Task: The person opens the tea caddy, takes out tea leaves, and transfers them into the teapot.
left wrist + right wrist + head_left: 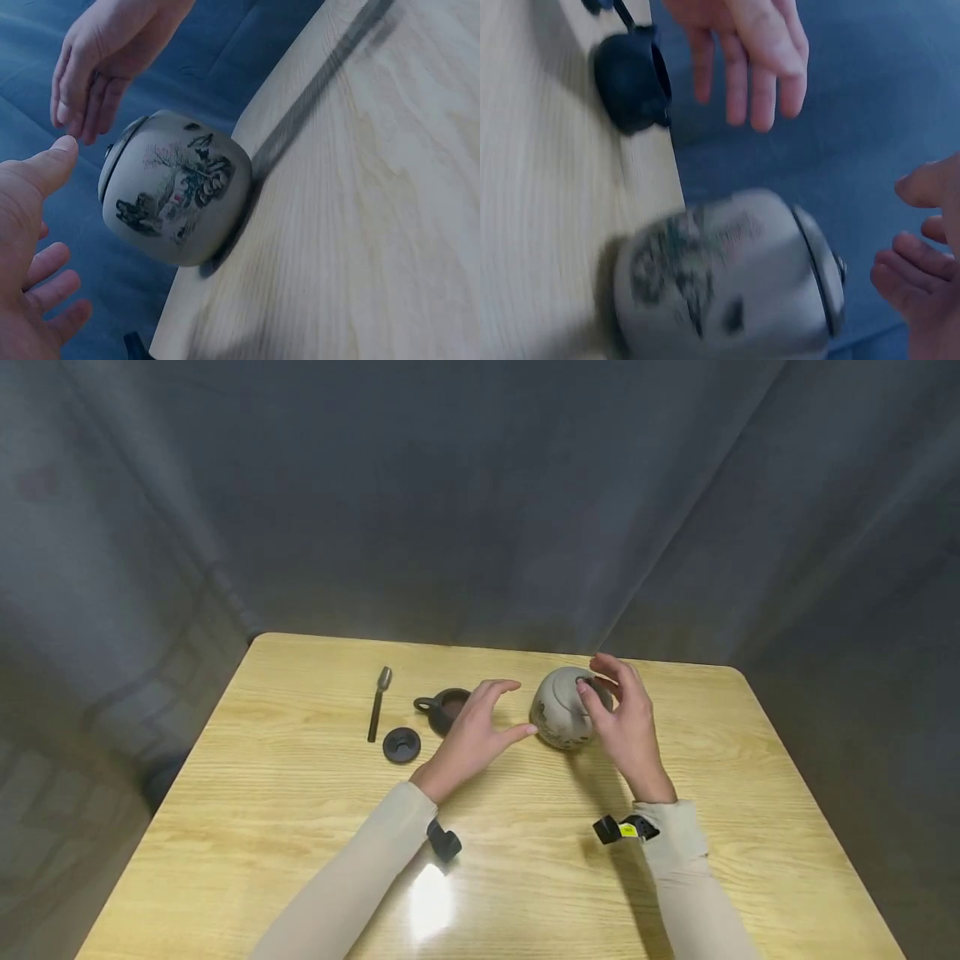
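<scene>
A grey-beige lidded jar (558, 720) with a painted landscape stands upright toward the back of the table. Its lid (823, 270) is on, with a small dark knob. My right hand (630, 718) hovers at the lid, thumb and fingers bent loosely apart; a gap shows between it and the knob in the right wrist view. My left hand (480, 731) is held left of the jar, thumb and fingers spread, nothing between them. Partly behind that hand sits a small dark teapot (442, 720), uncovered, its handle pointing left.
A round dark lid (401, 745) lies left of the teapot, and a scoop (380, 702) with a dark handle and metal head lies beyond it. Grey curtains (450, 510) hang behind the wooden table (300, 827).
</scene>
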`<state>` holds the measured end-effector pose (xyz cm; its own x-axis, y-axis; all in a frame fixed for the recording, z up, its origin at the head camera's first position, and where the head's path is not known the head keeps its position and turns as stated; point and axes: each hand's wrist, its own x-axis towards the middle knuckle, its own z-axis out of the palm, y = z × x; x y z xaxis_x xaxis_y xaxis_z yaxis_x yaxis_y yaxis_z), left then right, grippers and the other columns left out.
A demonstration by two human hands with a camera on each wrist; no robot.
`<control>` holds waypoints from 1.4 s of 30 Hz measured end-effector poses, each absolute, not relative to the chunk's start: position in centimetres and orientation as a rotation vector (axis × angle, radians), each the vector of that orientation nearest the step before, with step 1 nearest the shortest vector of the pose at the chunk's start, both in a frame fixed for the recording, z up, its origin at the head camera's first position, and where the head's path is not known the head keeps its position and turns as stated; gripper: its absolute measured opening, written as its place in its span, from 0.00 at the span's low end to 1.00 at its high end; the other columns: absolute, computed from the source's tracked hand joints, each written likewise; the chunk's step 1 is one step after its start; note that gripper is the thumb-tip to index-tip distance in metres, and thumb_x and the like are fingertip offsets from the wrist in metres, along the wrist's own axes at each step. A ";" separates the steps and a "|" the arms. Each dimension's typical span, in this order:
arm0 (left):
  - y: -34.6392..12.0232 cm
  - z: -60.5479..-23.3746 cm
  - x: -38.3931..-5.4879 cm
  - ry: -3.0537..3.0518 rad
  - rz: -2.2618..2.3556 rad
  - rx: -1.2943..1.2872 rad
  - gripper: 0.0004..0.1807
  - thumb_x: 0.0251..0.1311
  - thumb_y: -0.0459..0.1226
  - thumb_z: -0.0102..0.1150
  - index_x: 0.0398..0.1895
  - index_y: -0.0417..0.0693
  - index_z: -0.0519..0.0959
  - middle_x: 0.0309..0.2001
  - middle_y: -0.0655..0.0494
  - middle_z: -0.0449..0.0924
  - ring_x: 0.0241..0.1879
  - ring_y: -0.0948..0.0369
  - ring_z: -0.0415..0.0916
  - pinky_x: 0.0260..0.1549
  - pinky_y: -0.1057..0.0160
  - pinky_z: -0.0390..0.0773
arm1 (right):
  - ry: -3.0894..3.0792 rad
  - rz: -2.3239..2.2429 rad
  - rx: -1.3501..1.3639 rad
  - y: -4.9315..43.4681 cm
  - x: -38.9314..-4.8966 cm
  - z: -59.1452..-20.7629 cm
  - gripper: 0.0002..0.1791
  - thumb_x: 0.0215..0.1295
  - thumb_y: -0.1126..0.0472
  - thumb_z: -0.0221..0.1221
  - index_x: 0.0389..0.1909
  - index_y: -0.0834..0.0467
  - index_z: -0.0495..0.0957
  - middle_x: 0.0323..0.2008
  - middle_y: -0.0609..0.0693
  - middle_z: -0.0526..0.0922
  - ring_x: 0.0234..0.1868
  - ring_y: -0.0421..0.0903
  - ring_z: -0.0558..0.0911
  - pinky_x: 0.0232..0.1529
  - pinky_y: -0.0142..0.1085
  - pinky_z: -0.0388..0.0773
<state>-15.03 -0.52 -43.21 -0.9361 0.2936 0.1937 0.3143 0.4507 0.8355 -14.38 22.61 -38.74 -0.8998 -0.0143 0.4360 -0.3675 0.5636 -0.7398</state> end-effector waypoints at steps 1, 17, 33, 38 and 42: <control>-0.3 -43.0 -15.2 -2.664 -1.531 -0.563 0.41 0.65 0.54 0.73 0.78 0.55 0.69 0.75 0.55 0.70 0.78 0.52 0.67 0.76 0.45 0.71 | -2.432 1.240 0.294 22.9 -14.6 -38.7 0.26 0.77 0.65 0.62 0.72 0.66 0.71 0.68 0.64 0.74 0.71 0.61 0.76 0.75 0.53 0.73; 2.3 -43.1 -17.0 -2.761 -1.489 -0.623 0.48 0.67 0.58 0.69 0.84 0.55 0.60 0.82 0.54 0.61 0.82 0.52 0.60 0.77 0.43 0.69 | -2.670 0.991 0.303 24.7 -17.3 -39.7 0.22 0.79 0.58 0.62 0.64 0.70 0.79 0.70 0.69 0.70 0.73 0.68 0.71 0.70 0.66 0.70; 5.8 -43.5 -18.4 -2.829 -1.144 -0.610 0.51 0.65 0.64 0.68 0.83 0.52 0.61 0.83 0.54 0.62 0.83 0.50 0.58 0.83 0.41 0.55 | -2.763 1.016 0.352 24.5 -17.6 -39.3 0.20 0.82 0.59 0.57 0.64 0.68 0.80 0.71 0.68 0.70 0.71 0.67 0.74 0.68 0.62 0.76; 6.4 -43.6 -18.3 -2.841 -1.136 -0.612 0.52 0.64 0.66 0.67 0.84 0.52 0.61 0.83 0.55 0.62 0.83 0.51 0.57 0.83 0.43 0.56 | -2.816 0.988 0.380 24.9 -17.2 -38.9 0.21 0.84 0.59 0.54 0.68 0.67 0.78 0.73 0.69 0.68 0.72 0.68 0.73 0.69 0.64 0.75; 6.6 -43.7 -18.2 -2.835 -1.142 -0.620 0.52 0.65 0.66 0.66 0.84 0.52 0.60 0.83 0.55 0.61 0.84 0.51 0.57 0.82 0.42 0.57 | -2.851 0.905 0.438 25.2 -17.2 -38.5 0.20 0.85 0.60 0.52 0.68 0.66 0.78 0.72 0.70 0.69 0.71 0.69 0.74 0.68 0.65 0.74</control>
